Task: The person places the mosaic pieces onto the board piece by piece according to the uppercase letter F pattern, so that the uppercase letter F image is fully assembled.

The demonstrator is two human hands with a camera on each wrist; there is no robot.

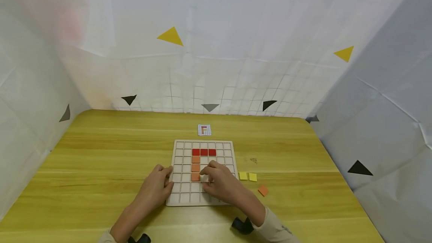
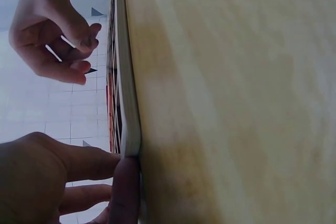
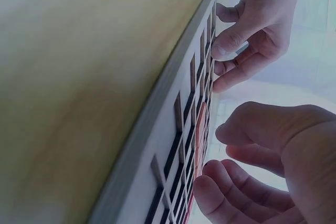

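My left hand [image 1: 152, 188] grips the left edge of the pale gridded board [image 1: 185, 188]; in the left wrist view its fingers lie against the board's edge [image 2: 127, 93]. Three red tiles [image 1: 204, 152] sit in a row near the top of the grid. Below the leftmost one, three orange tiles [image 1: 195, 167] form a column. My right hand [image 1: 224, 185] is over the grid, just right of the lowest orange tile. In the right wrist view this hand [image 3: 278, 156] has bent fingers parted from the thumb, with no tile visible between them.
Two yellow tiles [image 1: 248, 176] and a loose orange tile [image 1: 263, 190] lie right of the board on the wooden table [image 1: 101, 153]. Behind the board is a small pattern card [image 1: 204, 130]. White sheets with triangles stand around the table. Black objects [image 1: 242, 226] are near my wrists.
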